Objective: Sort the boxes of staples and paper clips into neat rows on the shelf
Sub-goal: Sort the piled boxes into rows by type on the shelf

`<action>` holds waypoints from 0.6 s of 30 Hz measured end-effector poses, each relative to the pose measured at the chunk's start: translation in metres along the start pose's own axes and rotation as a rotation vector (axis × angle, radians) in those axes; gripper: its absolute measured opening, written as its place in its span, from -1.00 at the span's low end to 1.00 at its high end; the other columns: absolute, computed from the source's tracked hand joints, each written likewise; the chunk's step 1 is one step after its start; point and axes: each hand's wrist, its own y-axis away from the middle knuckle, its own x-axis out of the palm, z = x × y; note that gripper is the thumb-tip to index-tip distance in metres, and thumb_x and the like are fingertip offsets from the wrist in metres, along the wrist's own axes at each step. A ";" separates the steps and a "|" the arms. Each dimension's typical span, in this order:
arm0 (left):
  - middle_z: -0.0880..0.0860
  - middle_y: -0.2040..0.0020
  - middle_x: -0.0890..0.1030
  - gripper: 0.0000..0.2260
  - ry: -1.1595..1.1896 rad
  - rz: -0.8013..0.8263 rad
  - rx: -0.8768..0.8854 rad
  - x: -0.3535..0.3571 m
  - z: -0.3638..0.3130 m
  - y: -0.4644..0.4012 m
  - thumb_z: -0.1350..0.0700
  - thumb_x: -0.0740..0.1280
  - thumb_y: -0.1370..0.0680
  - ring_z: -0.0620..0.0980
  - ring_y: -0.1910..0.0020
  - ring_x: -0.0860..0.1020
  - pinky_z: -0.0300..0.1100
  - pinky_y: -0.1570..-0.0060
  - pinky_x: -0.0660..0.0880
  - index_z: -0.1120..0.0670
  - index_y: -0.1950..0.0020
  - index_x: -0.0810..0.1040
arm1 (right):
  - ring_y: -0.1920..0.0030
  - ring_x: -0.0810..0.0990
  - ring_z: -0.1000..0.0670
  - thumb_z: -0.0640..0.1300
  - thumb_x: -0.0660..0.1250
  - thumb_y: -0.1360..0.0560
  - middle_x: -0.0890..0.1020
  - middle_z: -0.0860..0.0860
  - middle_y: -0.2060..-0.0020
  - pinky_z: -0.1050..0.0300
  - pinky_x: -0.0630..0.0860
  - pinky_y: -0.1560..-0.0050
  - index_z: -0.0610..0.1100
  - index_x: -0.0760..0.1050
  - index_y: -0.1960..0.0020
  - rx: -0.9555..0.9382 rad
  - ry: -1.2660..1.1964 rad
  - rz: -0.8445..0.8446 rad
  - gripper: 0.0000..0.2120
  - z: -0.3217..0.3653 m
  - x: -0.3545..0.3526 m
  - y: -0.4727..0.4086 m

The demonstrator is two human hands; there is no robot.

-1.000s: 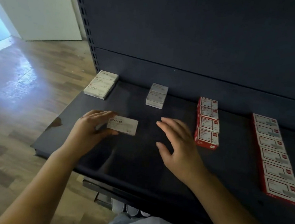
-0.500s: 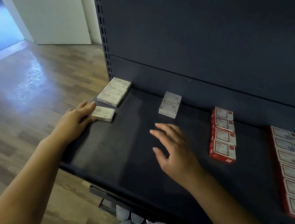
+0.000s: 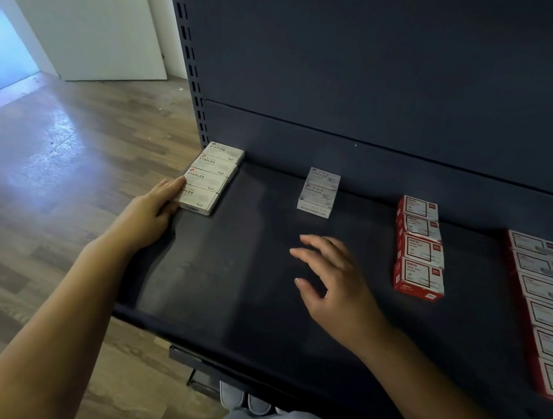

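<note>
Shelf: dark blue-grey metal shelf [image 3: 231,287] with a matching back panel; slotted upright at its left rear corner.
Staples row: four flat white cardboard boxes printed "STAPLES", laid front to back at the shelf's left edge; each touches the next; the front white staples box [image 3: 198,200] closes the row at its near end.
Left hand: left hand [image 3: 151,210] lies at the left end of the front box; fingers straight and together, their tips against the box's left side; nothing grasped.
Right hand: right hand [image 3: 335,285] hovers above the bare middle of the shelf, palm down; fingers spread and slackly bent; it holds nothing and touches no box.
Paper clips, white: short row of white paper-clip boxes [image 3: 318,193] near the back panel, well apart from the staples; exact count cannot be told.
Paper clips, red: row of four red-and-white boxes [image 3: 420,248] right of the right hand, the front one slightly askew; a longer row of red-and-white boxes [image 3: 546,309] at the far right, running out of view.
Floor: wood-plank floor [image 3: 47,183] left of the shelf.
</note>
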 end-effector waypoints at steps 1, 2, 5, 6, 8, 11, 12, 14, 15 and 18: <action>0.10 -0.45 0.30 -0.56 -0.005 -0.010 0.001 0.001 -0.001 0.000 0.26 0.20 -0.59 0.09 -0.43 0.26 -0.26 -0.29 0.12 0.13 -0.47 0.26 | -0.20 0.35 0.04 -0.19 0.34 -0.35 0.55 -0.08 -0.16 0.07 0.32 -0.19 -0.18 0.56 -0.12 0.003 -0.004 -0.001 -0.65 0.000 0.000 0.000; 0.11 -0.42 0.35 -0.57 -0.013 -0.031 0.015 0.001 -0.001 0.000 0.27 0.20 -0.59 0.13 -0.38 0.32 -0.21 -0.27 0.19 0.14 -0.46 0.28 | -0.21 0.35 0.04 -0.18 0.34 -0.35 0.54 -0.08 -0.16 0.05 0.34 -0.19 -0.18 0.56 -0.12 0.007 -0.007 -0.003 -0.66 0.000 0.000 0.001; 0.12 -0.31 0.45 -0.61 -0.055 -0.108 0.056 0.003 -0.003 0.006 0.19 0.21 -0.57 0.19 -0.31 0.37 0.05 -0.27 0.31 0.14 -0.40 0.34 | -0.22 0.35 0.03 -0.17 0.32 -0.37 0.54 -0.07 -0.17 0.01 0.37 -0.20 -0.17 0.56 -0.13 0.017 -0.015 -0.007 -0.67 0.001 -0.001 0.002; 0.13 -0.31 0.45 -0.60 -0.081 -0.134 0.059 0.005 -0.005 0.010 0.15 0.21 -0.55 0.20 -0.32 0.35 0.15 -0.25 0.32 0.14 -0.39 0.36 | -0.22 0.35 0.03 -0.15 0.31 -0.39 0.54 -0.07 -0.17 0.02 0.36 -0.21 -0.17 0.56 -0.13 0.017 -0.014 -0.009 -0.68 0.000 -0.002 0.003; 0.18 -0.33 0.44 -0.59 -0.106 -0.174 0.050 0.010 -0.015 0.022 0.20 0.27 -0.53 0.24 -0.36 0.30 0.27 -0.26 0.29 0.19 -0.38 0.37 | -0.23 0.35 0.03 -0.08 0.24 -0.43 0.53 -0.06 -0.18 0.04 0.35 -0.22 -0.16 0.55 -0.14 0.021 -0.012 -0.012 -0.67 -0.001 -0.005 0.005; 0.24 -0.37 0.40 -0.58 -0.130 -0.170 0.142 0.026 -0.045 0.046 0.26 0.32 -0.52 0.28 -0.41 0.25 0.31 -0.30 0.22 0.23 -0.38 0.38 | -0.23 0.36 0.03 -0.04 0.18 -0.43 0.53 -0.06 -0.18 0.03 0.37 -0.23 -0.16 0.55 -0.15 0.034 -0.016 -0.018 -0.63 -0.003 -0.010 0.010; 0.22 -0.36 0.40 -0.60 -0.133 -0.162 0.195 0.032 -0.056 0.054 0.23 0.30 -0.53 0.27 -0.41 0.25 0.30 -0.28 0.22 0.22 -0.37 0.39 | -0.23 0.36 0.03 -0.05 0.18 -0.43 0.53 -0.06 -0.18 0.03 0.37 -0.23 -0.16 0.55 -0.14 0.034 -0.013 -0.025 -0.63 -0.004 -0.011 0.013; 0.19 -0.35 0.44 -0.60 -0.129 -0.138 0.271 0.042 -0.077 0.066 0.13 0.24 -0.53 0.23 -0.40 0.27 0.28 -0.25 0.27 0.19 -0.36 0.42 | -0.23 0.36 0.03 -0.05 0.18 -0.43 0.53 -0.07 -0.18 0.05 0.37 -0.22 -0.17 0.55 -0.14 0.036 -0.008 -0.034 -0.63 -0.005 -0.016 0.017; 0.18 -0.34 0.45 -0.59 -0.121 -0.120 0.301 0.046 -0.087 0.070 0.09 0.21 -0.53 0.22 -0.40 0.29 0.26 -0.25 0.29 0.18 -0.35 0.42 | -0.22 0.36 0.03 -0.05 0.18 -0.43 0.53 -0.07 -0.17 0.05 0.37 -0.21 -0.17 0.55 -0.14 0.037 -0.008 -0.038 -0.64 -0.006 -0.019 0.020; 0.14 -0.32 0.47 -0.57 -0.123 -0.090 0.407 0.059 -0.119 0.081 0.02 0.14 -0.53 0.18 -0.39 0.31 0.18 -0.27 0.27 0.16 -0.35 0.43 | -0.23 0.37 0.02 -0.06 0.19 -0.44 0.52 -0.08 -0.17 0.06 0.38 -0.21 -0.18 0.55 -0.14 0.037 -0.004 -0.059 -0.64 -0.010 -0.029 0.031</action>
